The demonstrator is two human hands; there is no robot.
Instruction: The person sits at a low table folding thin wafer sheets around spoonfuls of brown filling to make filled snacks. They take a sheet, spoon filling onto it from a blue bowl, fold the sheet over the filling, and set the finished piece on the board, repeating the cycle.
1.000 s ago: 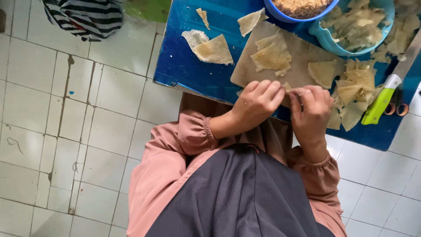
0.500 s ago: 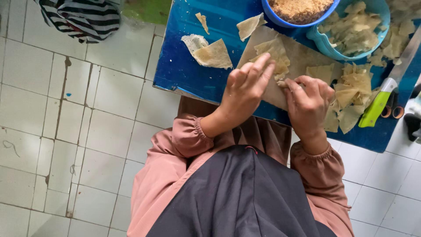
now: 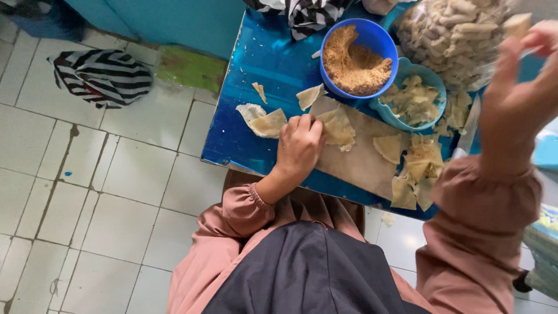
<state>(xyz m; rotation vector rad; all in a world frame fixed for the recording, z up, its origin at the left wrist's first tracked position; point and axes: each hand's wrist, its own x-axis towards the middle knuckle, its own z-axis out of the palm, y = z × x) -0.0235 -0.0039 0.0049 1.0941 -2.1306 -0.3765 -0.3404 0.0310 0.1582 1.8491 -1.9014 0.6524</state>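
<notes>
My left hand point(image 3: 299, 145) rests on the wooden board point(image 3: 360, 166), fingers curled on the edge of a thin pale pastry wrapper point(image 3: 338, 127). My right hand point(image 3: 517, 87) is raised at the far right, blurred. It pinches a small pale rolled piece point(image 3: 517, 24) over a heap of similar rolls point(image 3: 453, 32). A blue bowl point(image 3: 372, 40) of brown crumbly filling stands just beyond the board. More wrapper pieces point(image 3: 418, 166) lie on the board's right end.
A light blue dish point(image 3: 433, 81) holds wrapper scraps. Loose wrappers point(image 3: 264, 122) lie on the blue table point(image 3: 244, 139). A knife blade point(image 3: 468, 125) lies at the right. A striped cloth point(image 3: 102, 75) sits on the white tiled floor point(image 3: 87, 203).
Both hands were together at the board's near edge. My right hand has lifted up and to the right with a rolled piece; my left hand moved forward onto a wrapper. The view shifted down the table.
</notes>
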